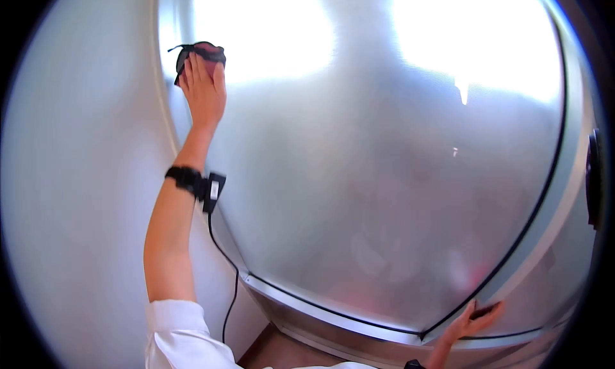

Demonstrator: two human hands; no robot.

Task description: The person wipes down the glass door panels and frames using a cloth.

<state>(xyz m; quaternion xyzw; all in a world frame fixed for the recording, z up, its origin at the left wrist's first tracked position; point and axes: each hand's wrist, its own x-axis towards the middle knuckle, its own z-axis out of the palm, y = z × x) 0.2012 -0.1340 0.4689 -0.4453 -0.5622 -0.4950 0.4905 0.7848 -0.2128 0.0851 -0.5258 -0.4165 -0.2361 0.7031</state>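
Observation:
High at the upper left, my left hand [204,90] presses a dark red and black cloth [214,54] against the frosted glass panel [307,170], close to its left frame. The fingers lie stretched over the cloth. A black strap with a small box [213,191] is on my left forearm, and a black cable hangs from it. Low at the right, my right hand [471,321] is by the lower right corner of the panel's frame, its fingers apart with nothing visible in them.
A pale wall [83,151] runs along the left side. The metal bottom frame [333,314] of the panel slopes down to the right, above a brown floor [288,353]. A dark object [594,177] stands at the right edge. Bright light shows through the upper glass.

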